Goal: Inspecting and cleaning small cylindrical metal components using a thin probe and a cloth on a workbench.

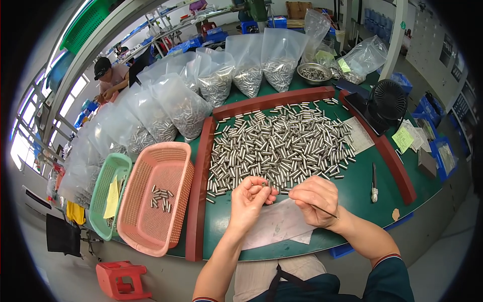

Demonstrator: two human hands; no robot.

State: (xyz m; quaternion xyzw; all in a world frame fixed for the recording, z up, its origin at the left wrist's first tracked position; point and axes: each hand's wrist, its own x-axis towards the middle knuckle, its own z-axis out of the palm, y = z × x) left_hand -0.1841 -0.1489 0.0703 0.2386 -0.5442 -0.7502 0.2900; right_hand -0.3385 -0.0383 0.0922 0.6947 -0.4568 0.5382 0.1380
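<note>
My left hand (250, 198) pinches one small metal cylinder (263, 185) between its fingertips, just at the near edge of a wide pile of metal cylinders (282, 143) spread on the green table (352, 186). My right hand (316, 200) is closed on a thin dark rod-like tool (326, 212), its tip pointing toward the cylinder in the left hand. Both hands hover over a sheet of white paper (279, 225). A red wooden frame (198, 191) borders the pile on the left, back and right.
A pink basket (146, 221) with a few cylinders stands left of the frame, a green basket (103, 199) beside it. Clear bags of cylinders (216, 80) line the back. A metal bowl (314, 73), black fan (388, 100), a small knife-like tool (374, 183), a red stool (121, 279). Another person (110, 75) sits far left.
</note>
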